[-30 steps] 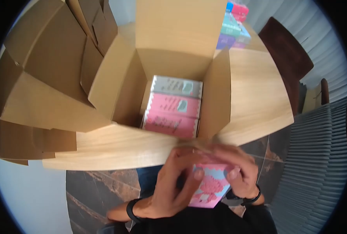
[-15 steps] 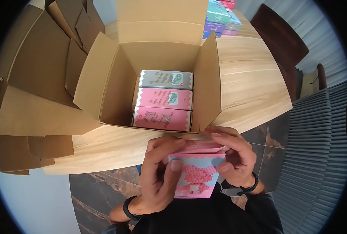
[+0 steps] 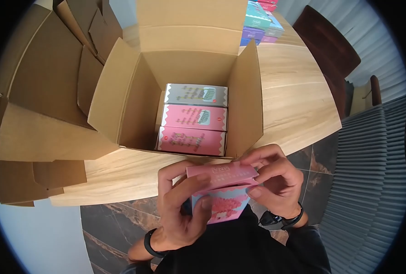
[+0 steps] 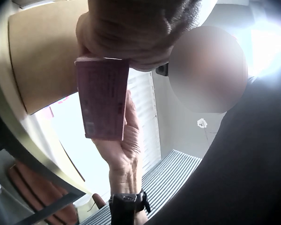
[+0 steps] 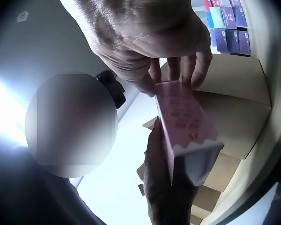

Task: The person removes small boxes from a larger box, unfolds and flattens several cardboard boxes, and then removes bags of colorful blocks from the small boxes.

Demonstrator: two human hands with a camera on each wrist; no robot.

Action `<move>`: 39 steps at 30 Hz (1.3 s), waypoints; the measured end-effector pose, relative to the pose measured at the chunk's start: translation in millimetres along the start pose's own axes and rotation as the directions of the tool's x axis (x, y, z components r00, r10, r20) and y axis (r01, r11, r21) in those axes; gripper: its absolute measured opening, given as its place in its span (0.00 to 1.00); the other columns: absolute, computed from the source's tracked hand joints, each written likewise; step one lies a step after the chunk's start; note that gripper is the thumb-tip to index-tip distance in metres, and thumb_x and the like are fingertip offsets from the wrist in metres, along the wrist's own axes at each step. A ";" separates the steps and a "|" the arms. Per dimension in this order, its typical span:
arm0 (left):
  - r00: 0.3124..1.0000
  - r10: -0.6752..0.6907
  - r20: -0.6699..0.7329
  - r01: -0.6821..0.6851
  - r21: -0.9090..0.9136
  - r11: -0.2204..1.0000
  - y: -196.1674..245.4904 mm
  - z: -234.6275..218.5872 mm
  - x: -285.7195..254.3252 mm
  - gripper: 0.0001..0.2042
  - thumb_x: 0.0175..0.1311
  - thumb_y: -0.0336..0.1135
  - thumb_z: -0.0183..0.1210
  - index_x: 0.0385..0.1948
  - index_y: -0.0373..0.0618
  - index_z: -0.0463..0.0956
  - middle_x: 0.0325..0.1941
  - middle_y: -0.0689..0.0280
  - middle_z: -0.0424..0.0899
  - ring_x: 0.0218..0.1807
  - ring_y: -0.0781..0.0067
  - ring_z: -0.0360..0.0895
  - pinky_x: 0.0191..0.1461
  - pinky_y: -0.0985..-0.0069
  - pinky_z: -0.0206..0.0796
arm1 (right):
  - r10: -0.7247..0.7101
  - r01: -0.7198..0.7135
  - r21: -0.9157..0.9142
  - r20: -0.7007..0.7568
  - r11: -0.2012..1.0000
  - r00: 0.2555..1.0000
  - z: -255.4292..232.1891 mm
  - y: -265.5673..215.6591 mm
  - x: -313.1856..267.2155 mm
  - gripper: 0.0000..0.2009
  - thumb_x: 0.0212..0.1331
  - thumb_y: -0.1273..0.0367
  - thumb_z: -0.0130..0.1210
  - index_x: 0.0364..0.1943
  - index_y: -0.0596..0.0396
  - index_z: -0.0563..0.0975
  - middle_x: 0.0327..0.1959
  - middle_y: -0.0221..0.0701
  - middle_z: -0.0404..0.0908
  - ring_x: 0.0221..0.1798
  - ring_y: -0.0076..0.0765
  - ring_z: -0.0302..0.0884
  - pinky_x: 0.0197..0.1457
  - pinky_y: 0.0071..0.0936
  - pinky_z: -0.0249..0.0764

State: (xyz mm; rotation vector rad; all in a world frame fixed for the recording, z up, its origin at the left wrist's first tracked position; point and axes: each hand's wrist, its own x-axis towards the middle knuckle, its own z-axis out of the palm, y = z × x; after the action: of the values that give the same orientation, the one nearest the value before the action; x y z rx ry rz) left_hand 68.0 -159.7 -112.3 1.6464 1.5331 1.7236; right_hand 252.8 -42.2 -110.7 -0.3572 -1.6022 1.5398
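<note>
Both hands hold a small pink box (image 3: 219, 208) in front of the body, below the big carton in the head view. Its front carries a pink picture on light blue; a pink top panel (image 3: 221, 173) with pale lettering faces up, a dark line between it and the front. My left hand (image 3: 184, 205) grips the left side, thumb on the front, fingers over the top. At the right top corner my right hand (image 3: 278, 185) pinches the edge between thumb and fingers. In the right wrist view the pink box (image 5: 185, 117) shows its long lettered side and scalloped white edge.
An open cardboard carton (image 3: 141, 105) stands on the wooden table (image 3: 299, 91), holding a grey box (image 3: 196, 94) and two pink boxes (image 3: 194, 118). More cardboard cartons (image 3: 47, 68) stand at left. Colourful boxes (image 3: 260, 23) are stacked behind, near a brown chair (image 3: 326, 41).
The pink box has shifted left and tipped, so its top panel shows more. Both hands moved with it, and the right fingers now pinch its top right corner.
</note>
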 end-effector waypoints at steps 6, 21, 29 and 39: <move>0.979 -0.099 0.176 0.130 -0.172 0.976 3.1 -4.5 15.8 0.24 0.53 0.25 0.77 0.53 0.37 0.81 0.56 0.48 0.77 0.57 0.53 0.81 0.51 0.66 0.80 | 0.060 -0.063 0.030 0.088 0.998 0.994 8.0 -6.4 0.3 0.11 0.58 0.79 0.70 0.44 0.62 0.82 0.56 0.52 0.82 0.58 0.44 0.84 0.60 0.37 0.80; 0.979 0.035 0.203 -0.033 -0.009 0.999 8.6 -16.8 17.3 0.19 0.55 0.27 0.75 0.48 0.39 0.79 0.59 0.43 0.78 0.59 0.49 0.79 0.57 0.60 0.76 | 0.108 -0.110 0.021 0.068 0.994 0.992 12.2 -23.2 2.8 0.17 0.58 0.80 0.70 0.51 0.67 0.79 0.64 0.52 0.75 0.66 0.46 0.80 0.67 0.40 0.79; 0.994 -0.026 0.103 0.022 0.044 0.999 16.4 -14.5 16.1 0.25 0.48 0.26 0.80 0.51 0.42 0.83 0.59 0.48 0.77 0.55 0.54 0.82 0.50 0.66 0.80 | 0.145 -0.143 -0.129 0.011 0.981 0.989 18.8 -28.2 0.8 0.17 0.54 0.80 0.73 0.49 0.63 0.83 0.62 0.46 0.77 0.64 0.43 0.80 0.64 0.38 0.78; 0.987 0.087 0.135 -0.109 0.168 0.980 11.8 -17.1 18.2 0.29 0.47 0.25 0.80 0.55 0.51 0.83 0.62 0.48 0.75 0.53 0.54 0.82 0.48 0.66 0.80 | 0.175 -0.183 0.053 0.132 0.982 0.976 10.4 -25.0 9.5 0.10 0.61 0.78 0.68 0.47 0.62 0.86 0.62 0.44 0.77 0.63 0.41 0.78 0.67 0.39 0.74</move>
State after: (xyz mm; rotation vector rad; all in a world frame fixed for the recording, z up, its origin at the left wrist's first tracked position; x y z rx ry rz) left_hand 53.1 -157.7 -89.2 1.9091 1.6063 1.5348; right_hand 248.3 -47.3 -82.8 -0.3830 -1.6498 1.7784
